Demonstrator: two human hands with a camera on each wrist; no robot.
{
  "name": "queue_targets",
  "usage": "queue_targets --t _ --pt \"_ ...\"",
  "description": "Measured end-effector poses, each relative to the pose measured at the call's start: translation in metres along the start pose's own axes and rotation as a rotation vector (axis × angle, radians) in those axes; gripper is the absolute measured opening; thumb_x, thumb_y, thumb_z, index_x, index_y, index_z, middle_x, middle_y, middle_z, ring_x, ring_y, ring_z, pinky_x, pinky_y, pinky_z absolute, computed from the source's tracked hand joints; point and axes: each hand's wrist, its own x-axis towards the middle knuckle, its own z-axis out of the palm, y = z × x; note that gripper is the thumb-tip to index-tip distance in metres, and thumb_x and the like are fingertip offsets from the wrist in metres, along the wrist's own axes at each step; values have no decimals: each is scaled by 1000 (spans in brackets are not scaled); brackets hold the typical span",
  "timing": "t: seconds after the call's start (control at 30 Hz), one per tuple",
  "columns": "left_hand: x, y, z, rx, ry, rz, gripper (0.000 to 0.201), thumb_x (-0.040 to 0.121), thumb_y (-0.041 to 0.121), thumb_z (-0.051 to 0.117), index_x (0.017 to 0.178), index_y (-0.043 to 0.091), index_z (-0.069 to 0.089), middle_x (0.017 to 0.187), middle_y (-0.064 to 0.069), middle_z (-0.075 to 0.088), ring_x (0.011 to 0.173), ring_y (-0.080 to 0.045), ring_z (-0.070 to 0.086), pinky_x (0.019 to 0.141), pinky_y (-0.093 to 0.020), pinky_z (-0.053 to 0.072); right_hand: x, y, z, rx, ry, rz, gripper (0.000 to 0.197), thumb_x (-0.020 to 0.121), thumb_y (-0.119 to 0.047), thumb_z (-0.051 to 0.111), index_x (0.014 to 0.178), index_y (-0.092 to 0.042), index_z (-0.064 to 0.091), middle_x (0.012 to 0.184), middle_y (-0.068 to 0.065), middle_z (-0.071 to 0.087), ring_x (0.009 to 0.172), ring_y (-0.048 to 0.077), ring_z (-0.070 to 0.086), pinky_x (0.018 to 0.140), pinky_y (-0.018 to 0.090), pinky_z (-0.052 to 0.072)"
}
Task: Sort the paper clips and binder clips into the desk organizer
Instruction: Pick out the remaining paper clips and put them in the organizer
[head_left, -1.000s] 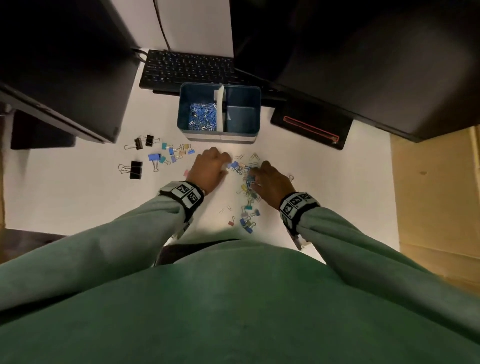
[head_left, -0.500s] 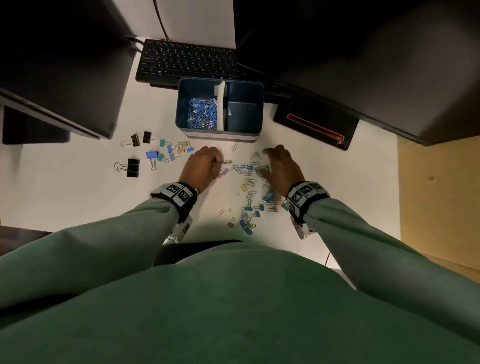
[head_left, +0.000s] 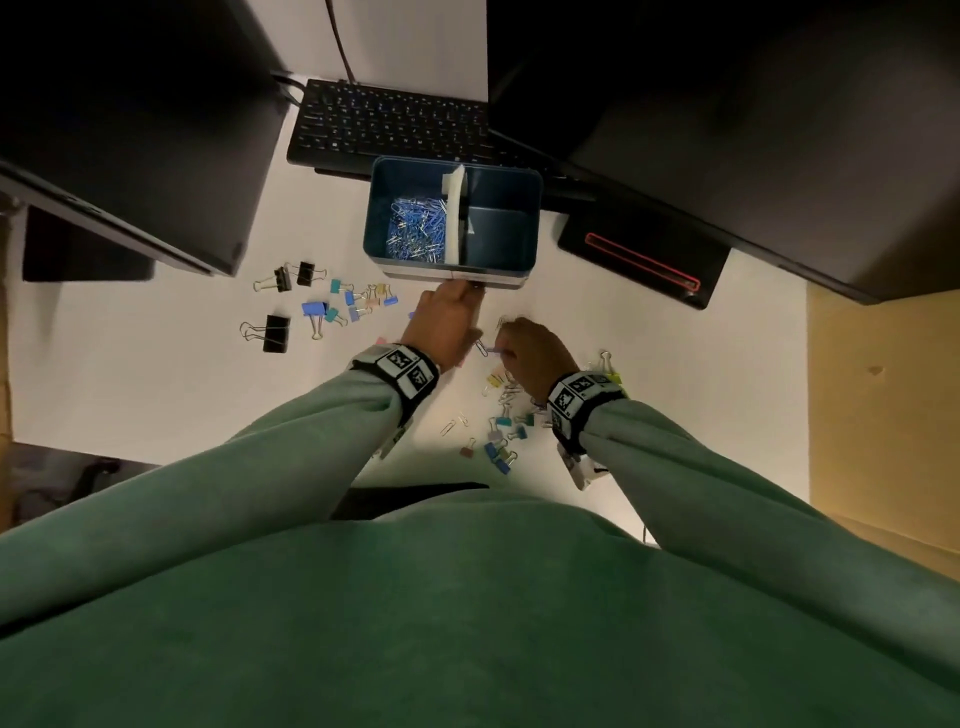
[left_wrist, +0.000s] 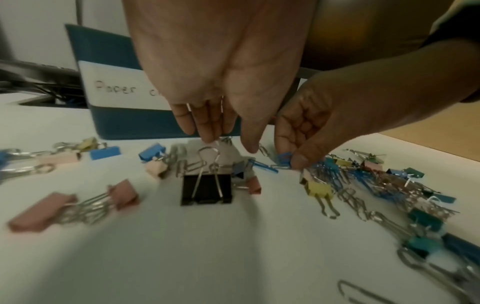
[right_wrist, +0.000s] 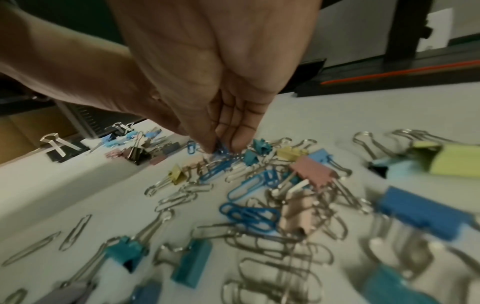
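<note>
The blue desk organizer (head_left: 453, 274) stands mid-desk, with blue paper clips (head_left: 418, 228) in its left compartment and its right one bare. My left hand (head_left: 460, 299) hangs just before its front wall (left_wrist: 116, 121). Its fingers (left_wrist: 207, 131) point down beside the thumb, and thin silver wire shows between them. My right hand (head_left: 511, 345) pinches a blue paper clip (left_wrist: 283, 158) at the top of the mixed pile (right_wrist: 259, 205). A black binder clip (left_wrist: 206, 188) stands under the left hand.
A second group of binder clips (head_left: 332, 306) lies left of the organizer. A keyboard (head_left: 389, 124) sits behind it, between dark monitors (head_left: 130, 130). A black device with a red line (head_left: 639, 265) is at the right. The white desk ends at a wooden panel (head_left: 883, 415).
My left hand has moved forward and right to the organizer's front. My right hand has drawn its spread fingers together and pinched a blue paper clip.
</note>
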Motion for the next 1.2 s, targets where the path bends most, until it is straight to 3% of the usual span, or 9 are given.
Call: queue_targets --t 0.13,0.23,0.43,0.57,0.67,0.73,0.83,1.0,1.2 --pt "5 9 8 -33 -25 -17 59 80 21 74 132 5 52 133 -15 49 116 -34 51 98 -43 44 -14 11 -12 304 25 73 9 88 -6 61 93 -8 68 95 8 67 83 19 62 74 26 51" --pt "0 10 13 -78 -51 11 49 84 22 69 129 8 54 132 -13 49 116 -33 50 98 -41 44 -19 0 -35 443 76 60 10 87 -10 66 96 -11 70 93 1 70 79 7 62 69 6 44" --pt "-17 -8 21 -29 -143 74 34 89 9 60 122 8 57 137 -10 47 119 -26 49 91 -24 41 33 -67 -88 681 311 -40 5 86 -11 68 90 -10 70 83 -1 71 71 7 64 69 19 53" --pt "-23 -2 13 -11 -126 97 38 89 -8 46 127 -7 50 129 -26 52 115 -40 54 96 -44 46 87 -103 -93 626 364 -17 8 87 -5 64 86 -7 72 78 0 71 61 2 59 63 17 51" --pt "-26 5 4 -12 -167 121 28 77 -14 57 105 -11 58 97 -32 59 82 -45 64 71 -51 55 92 -102 -90 445 291 -2 15 89 -8 62 99 -8 72 95 4 73 74 6 62 61 3 44" --pt "-26 0 8 -2 -163 130 25 70 -15 63 94 -10 59 84 -29 59 70 -44 63 61 -49 55 73 -88 -93 433 314 -90 15 91 -11 62 103 -9 70 97 2 71 84 8 63 72 13 50" --pt "-26 -1 6 -33 -135 113 20 81 -7 57 101 -8 59 94 -29 59 80 -44 62 72 -49 54 33 -52 -86 497 261 -55 10 90 -12 61 97 -13 69 88 -3 70 77 9 63 69 23 51" --pt "-30 7 -15 -304 15 50 11 90 -2 51 94 2 60 94 -16 58 81 -31 59 72 -36 47 -18 11 -45 143 64 34 17 90 -18 61 106 -16 66 104 5 63 92 21 61 83 33 50" --pt "-4 -22 -100 -518 470 -158 12 90 4 50 89 8 62 93 -8 65 83 -16 61 78 -27 51 -24 11 -22 -98 -170 -55 49 90 -17 61 137 -16 47 139 10 41 127 27 40 102 39 41"
